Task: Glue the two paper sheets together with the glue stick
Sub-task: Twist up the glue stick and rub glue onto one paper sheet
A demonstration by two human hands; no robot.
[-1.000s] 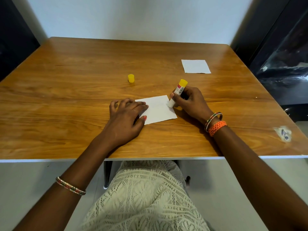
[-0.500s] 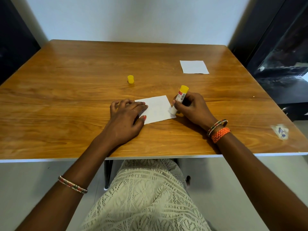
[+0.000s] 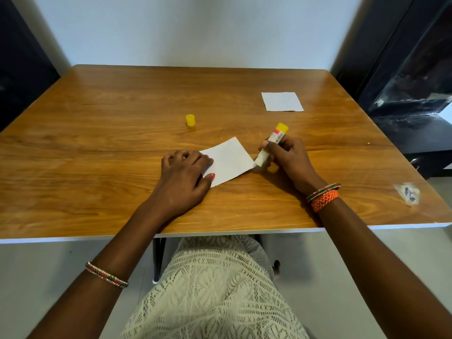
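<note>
A small white paper sheet (image 3: 230,159) lies on the wooden table (image 3: 97,133) in front of me. My left hand (image 3: 184,178) rests flat on its left part, pinning it down. My right hand (image 3: 287,159) grips an uncapped glue stick (image 3: 270,146), white with a yellow end, tilted with its tip touching the sheet's right corner. A second white sheet (image 3: 282,101) lies flat at the far right of the table. The yellow glue cap (image 3: 190,120) stands alone behind the near sheet.
A torn sticker patch (image 3: 407,193) marks the table near its right front corner. Dark furniture (image 3: 415,81) stands close to the right edge and a dark panel (image 3: 22,69) to the left. A pale wall is behind the table.
The glue stick has slid down along the sheet's right edge toward its lower right corner. My left hand has stayed on the sheet. The view has shifted slightly.
</note>
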